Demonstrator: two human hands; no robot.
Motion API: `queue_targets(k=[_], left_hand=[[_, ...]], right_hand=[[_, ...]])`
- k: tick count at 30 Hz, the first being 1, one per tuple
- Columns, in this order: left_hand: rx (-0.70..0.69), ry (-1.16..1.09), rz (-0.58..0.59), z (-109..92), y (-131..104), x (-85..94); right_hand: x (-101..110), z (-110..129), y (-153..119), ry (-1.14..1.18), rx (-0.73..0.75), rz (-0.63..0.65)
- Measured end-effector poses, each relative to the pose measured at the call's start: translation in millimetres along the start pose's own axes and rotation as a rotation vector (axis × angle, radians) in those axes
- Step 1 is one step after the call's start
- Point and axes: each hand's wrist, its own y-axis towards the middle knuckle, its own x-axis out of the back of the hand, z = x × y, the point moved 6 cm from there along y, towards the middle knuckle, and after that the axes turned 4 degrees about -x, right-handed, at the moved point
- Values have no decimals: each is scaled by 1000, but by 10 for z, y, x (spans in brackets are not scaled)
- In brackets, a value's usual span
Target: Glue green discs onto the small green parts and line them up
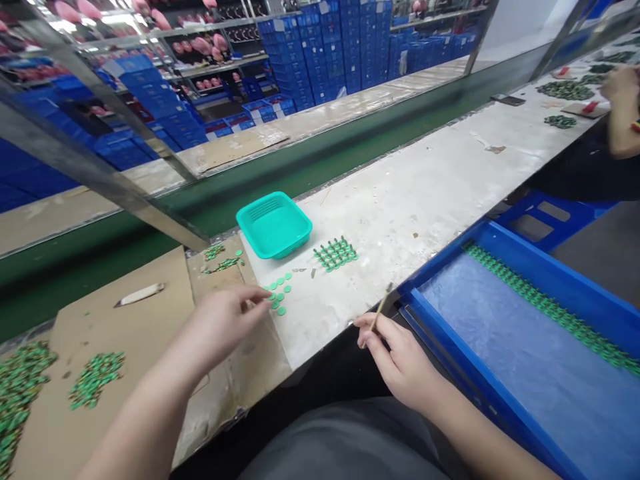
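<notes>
My left hand (233,317) is over the table beside a small group of flat green discs (281,311), its thumb and forefinger nearly together at the group's left edge; whether anything is between them is too small to tell. In my right hand (395,357), at the table's front edge, a thin brownish stick (383,307) is pinched, its dark tip pointing up. Rows of green pieces with dark upright tops (336,253) stand on the white surface between the hands, farther back. Behind them sits a turquoise tray (275,227).
Piles of small green parts (97,377) and a pointed pale tool (140,294) lie on cardboard at left. A blue bin (500,333) with rows of green pieces stands at right. Another person's arm (623,113) is at far right. A metal post (115,193) rises behind the cardboard.
</notes>
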Motion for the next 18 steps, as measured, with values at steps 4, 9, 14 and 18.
queue_targets(k=[4, 9, 14, 18], left_hand=[[-57, 33, 53, -30, -250, -322], [-85, -5, 54, -48, -313, -455], [-55, -152, 80, 93, -614, -375], [62, -241, -5, 375, -1069, -333]], right_hand=[[-143, 117, 33, 9, 19, 73], [-283, 336, 27, 30, 84, 127], [-471, 487, -4, 50, 59, 259], [-615, 675, 31, 94, 126, 350]])
